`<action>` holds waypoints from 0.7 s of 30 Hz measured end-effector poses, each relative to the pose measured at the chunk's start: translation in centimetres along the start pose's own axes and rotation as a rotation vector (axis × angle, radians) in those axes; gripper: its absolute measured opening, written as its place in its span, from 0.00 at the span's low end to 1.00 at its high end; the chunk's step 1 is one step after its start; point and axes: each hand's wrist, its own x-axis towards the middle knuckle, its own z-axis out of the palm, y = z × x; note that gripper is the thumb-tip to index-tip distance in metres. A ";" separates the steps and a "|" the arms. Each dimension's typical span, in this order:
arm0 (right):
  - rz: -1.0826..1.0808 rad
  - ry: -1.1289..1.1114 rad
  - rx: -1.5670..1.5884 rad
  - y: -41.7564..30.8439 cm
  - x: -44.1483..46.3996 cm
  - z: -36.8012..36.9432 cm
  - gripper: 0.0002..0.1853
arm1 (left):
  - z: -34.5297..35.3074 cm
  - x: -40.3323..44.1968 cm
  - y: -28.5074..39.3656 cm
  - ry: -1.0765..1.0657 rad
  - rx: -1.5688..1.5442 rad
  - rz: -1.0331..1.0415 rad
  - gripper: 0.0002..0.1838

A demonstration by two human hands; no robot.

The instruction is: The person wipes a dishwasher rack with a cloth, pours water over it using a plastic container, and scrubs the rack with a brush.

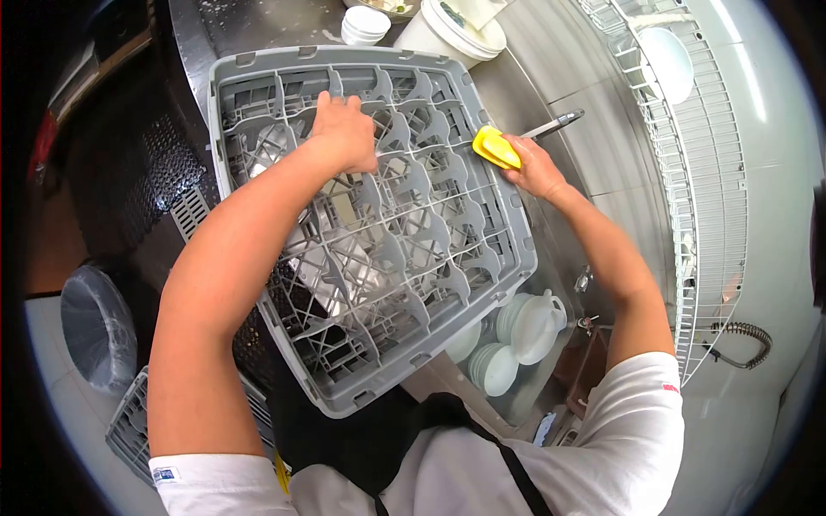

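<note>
"Head view: surface, room?"
"Steel tabletop (pixel 267 21), grey rack (pixel 413 357) slanted before me, white bowls (pixel 499 374) lower right, wire shelf (pixel 680 228) beyond."
"Hands?"
"Left fingers (pixel 324 101) bent down into the rack, can't tell if gripping; my right fingers (pixel 527 155), at its far-right rim, closed round a yellow scrubber (pixel 496 148)."

Bright middle, black bowed edges — wall (pixel 766 206) glare
</note>
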 end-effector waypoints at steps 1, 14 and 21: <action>0.037 -0.066 0.046 -1.2 0.8 -1.4 0.37 | 0.0 0.0 0.0 0.004 0.002 -0.001 0.26; -0.063 -0.595 -0.509 -5.5 5.6 -5.0 0.33 | 0.9 0.9 0.1 -0.005 0.081 -0.014 0.30; 0.019 -0.648 -0.537 -7.0 4.6 -4.5 0.34 | -0.3 0.0 0.3 -0.024 0.060 -0.022 0.30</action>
